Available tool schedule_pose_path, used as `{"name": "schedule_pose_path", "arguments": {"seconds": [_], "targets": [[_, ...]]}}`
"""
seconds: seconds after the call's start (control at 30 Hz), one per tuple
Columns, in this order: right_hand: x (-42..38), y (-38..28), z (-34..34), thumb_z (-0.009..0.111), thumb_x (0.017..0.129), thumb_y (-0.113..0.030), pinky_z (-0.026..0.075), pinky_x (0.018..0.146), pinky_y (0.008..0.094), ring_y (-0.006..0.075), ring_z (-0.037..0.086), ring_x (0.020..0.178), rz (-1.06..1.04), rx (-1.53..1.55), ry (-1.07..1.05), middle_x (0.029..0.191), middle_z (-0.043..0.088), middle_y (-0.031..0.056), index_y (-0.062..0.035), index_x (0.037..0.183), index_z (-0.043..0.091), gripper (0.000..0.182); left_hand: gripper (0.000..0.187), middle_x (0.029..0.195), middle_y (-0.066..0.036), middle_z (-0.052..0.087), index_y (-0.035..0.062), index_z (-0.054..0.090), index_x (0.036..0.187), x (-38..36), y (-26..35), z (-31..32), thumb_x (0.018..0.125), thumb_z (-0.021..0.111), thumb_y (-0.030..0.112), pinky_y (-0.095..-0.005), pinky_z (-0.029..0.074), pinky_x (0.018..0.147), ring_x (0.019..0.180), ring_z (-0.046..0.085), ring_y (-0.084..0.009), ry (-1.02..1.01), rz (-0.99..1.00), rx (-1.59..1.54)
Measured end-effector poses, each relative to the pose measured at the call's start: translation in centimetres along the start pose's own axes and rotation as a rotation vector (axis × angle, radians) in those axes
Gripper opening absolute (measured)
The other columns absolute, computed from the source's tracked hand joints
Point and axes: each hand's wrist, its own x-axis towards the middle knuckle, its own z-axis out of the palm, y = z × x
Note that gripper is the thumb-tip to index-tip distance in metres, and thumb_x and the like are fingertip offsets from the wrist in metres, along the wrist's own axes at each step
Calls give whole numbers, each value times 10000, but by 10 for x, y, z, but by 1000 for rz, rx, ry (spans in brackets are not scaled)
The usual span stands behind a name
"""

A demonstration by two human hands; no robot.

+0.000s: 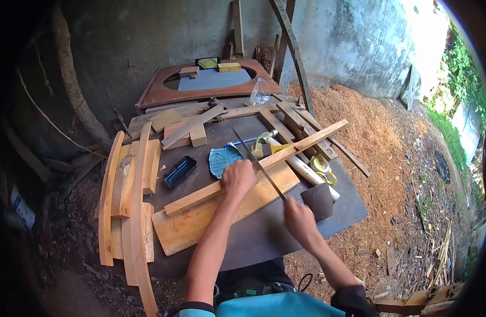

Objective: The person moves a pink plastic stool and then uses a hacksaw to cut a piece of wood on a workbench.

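Batten (319, 139): long, narrow, straight, pale brown wood, squared edges. Lies diagonally over the bench (256, 238), near-left end on a wider board (195, 230), far end extending right. Blade (273, 185): long, slim, dark, straight; crosses above the batten at a steep angle. Contact between them unclear.

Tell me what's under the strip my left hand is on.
The board and the white tube show from under the strip. What the strip and left hand cover can't be seen.
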Motion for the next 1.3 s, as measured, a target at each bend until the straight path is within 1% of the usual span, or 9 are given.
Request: {"name": "schedule_pose_path", "arguments": {"seconds": [0.13,0.37,0.47,0.63,0.77,0.87,1.1,1.17,1.3], "targets": [[79,-5,44,461,804,-34,441,501,490,414,557,566,-21,16,58,584,542,220,-14,822,428,43,213,885,-212,648,-6,677,832,-3,5,-8,691,608,137,-386,513,731,842,643,-335,-35,-43,0],[-77,13,-17,497,783,-50,484,538,469,407,592,622,61,12,40,662,585,208,1,921,463,151,214,891,-209,647,-1,675,854,5,3,-8,714,578,129,-392,515,735,851,640,-341,4,-39,4],[-29,2,-13,492,788,-59,488,549,473,401,599,632,60,-18,-113,661,589,204,6,870,453,112,209,879,-219,644,-10,672,840,-11,1,9,710,580,125,-395,515,735,844,642,-342,-51,-14,25],[73,-2,49,478,786,-26,447,509,484,394,562,567,-61,-54,70,620,551,211,-2,821,438,58,202,891,-215,646,-12,675,830,3,3,-3,704,579,114,-392,513,740,842,643,-340,-4,-20,16],[-53,20,7,506,791,-43,437,512,491,397,553,554,-7,33,22,584,532,208,-14,818,433,82,203,892,-215,646,-10,676,837,1,3,-2,704,571,101,-387,512,740,845,641,-343,-28,-37,20],[-47,10,-20,488,783,-68,476,519,480,385,591,570,101,-46,-73,636,584,201,-14,854,440,101,276,965,-227,629,-21,659,907,0,4,-8,712,602,165,-398,492,807,926,618,-340,-108,-43,-8],[80,-6,48,490,794,-72,482,525,463,395,587,567,-21,-97,22,602,574,198,7,883,467,122,208,886,-220,643,-13,673,840,0,6,-6,697,578,105,-393,502,748,853,639,-334,-8,-22,-2],[7,12,30,510,790,-79,475,531,476,394,591,578,-80,-31,88,603,573,198,-9,901,464,139,213,894,-217,645,-7,676,846,0,3,-2,699,582,113,-390,504,745,863,640,-328,-24,-36,17],[-124,21,-40,529,812,-44,419,465,453,381,559,532,197,19,-53,574,532,191,-26,808,434,97,212,885,-212,648,0,679,838,-1,3,-3,684,590,114,-379,511,718,842,646,-321,-31,-14,6]]}}
